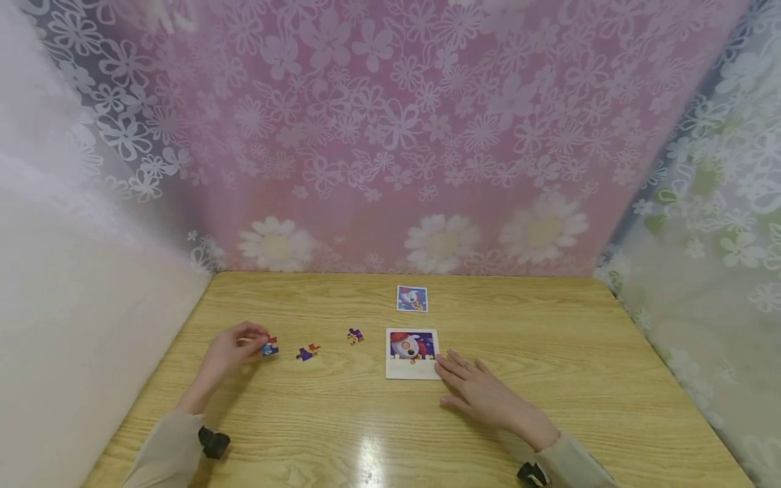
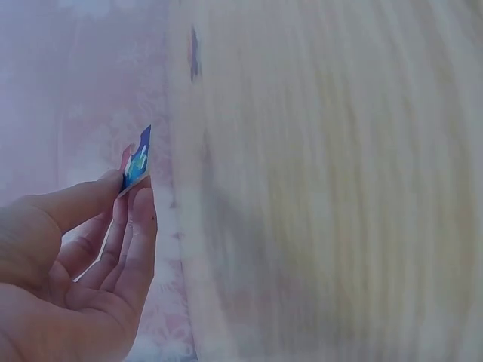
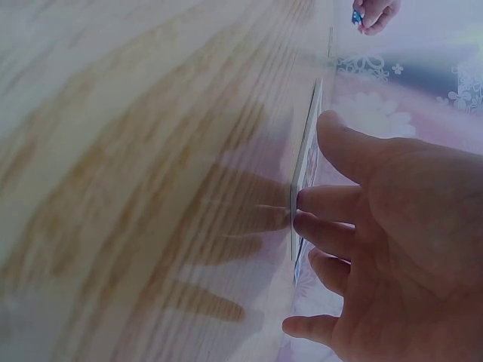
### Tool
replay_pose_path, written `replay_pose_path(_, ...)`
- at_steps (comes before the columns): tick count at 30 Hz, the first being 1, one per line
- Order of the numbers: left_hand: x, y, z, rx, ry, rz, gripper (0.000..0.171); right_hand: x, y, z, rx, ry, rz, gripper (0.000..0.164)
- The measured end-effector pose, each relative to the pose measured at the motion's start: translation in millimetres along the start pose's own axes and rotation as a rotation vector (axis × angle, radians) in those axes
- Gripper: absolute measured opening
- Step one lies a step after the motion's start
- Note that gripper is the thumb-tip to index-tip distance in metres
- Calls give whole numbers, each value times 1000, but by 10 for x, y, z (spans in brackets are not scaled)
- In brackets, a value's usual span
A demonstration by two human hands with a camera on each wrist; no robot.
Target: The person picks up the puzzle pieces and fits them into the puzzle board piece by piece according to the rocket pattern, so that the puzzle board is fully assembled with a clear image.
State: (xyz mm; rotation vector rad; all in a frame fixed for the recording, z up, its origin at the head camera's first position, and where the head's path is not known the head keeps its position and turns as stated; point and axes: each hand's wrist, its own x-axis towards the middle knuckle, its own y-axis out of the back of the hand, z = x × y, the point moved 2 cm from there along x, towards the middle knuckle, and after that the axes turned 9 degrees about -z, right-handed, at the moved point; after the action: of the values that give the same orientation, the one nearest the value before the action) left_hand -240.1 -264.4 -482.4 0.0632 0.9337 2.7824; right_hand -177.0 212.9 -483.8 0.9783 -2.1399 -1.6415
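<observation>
Between thumb and fingers, my left hand [image 1: 228, 349] pinches a jigsaw puzzle piece [image 1: 270, 346] with blue and red print; the left wrist view shows this piece [image 2: 137, 160] tilted, clear of the table. My right hand [image 1: 488, 396] has its fingers extended, fingertips touching the right edge of a white-framed puzzle board [image 1: 411, 372]. Joined pieces with a cartoon picture [image 1: 410, 345] fill the board's upper part, and its lower part is bare white. Seen edge-on in the right wrist view, the board [image 3: 306, 143] lies flat by the fingers.
Two loose puzzle pieces, one purple and orange [image 1: 308, 352] and one purple and yellow [image 1: 355, 336], lie between my left hand and the board. Behind the board is a small picture card [image 1: 412, 298]. Flowered curtains [image 1: 396, 135] border the wooden table [image 1: 537, 325] at the back and sides.
</observation>
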Motion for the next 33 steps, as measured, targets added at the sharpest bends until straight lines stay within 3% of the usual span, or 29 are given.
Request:
replay_pose_path(4, 55, -44, 108, -19, -44, 2, 26, -2, -7, 1, 1, 6, 8, 61)
replay_pose_path(12, 203, -222, 301, -145, -97, -41, 30, 5, -26, 15, -12, 10, 11, 61)
replay_pose_path(27, 423, -576, 619, -107, -109, -114, 21, 2, 1, -22, -11, 0, -2, 61)
replay_pose_path(33, 504, -713, 744, -138, -135, -140, 19, 1, 17, -26, -12, -9, -7, 61)
